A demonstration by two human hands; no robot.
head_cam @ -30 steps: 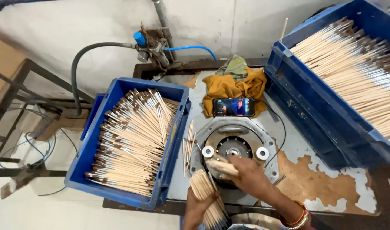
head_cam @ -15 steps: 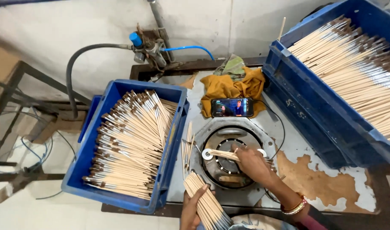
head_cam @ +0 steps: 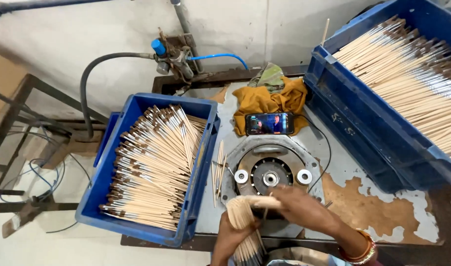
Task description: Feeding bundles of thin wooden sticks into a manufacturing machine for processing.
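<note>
A worn grey counter (head_cam: 353,172) with rusty brown patches carries a round metal machine plate (head_cam: 271,170), a phone (head_cam: 270,123) on a mustard cloth (head_cam: 265,98), loose wooden sticks (head_cam: 218,170), and two blue crates: left crate (head_cam: 206,148), right crate (head_cam: 363,133).

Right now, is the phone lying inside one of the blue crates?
No, the phone lies on the yellow cloth on the worktable, between the left blue crate and the right blue crate.

I see my left hand (head_cam: 229,235) gripping a bundle of wooden sticks (head_cam: 242,216); right hand (head_cam: 299,209) fingers (head_cam: 277,193) touch its top. Beyond the fingers sits the round metal fixture (head_cam: 271,170).
</note>
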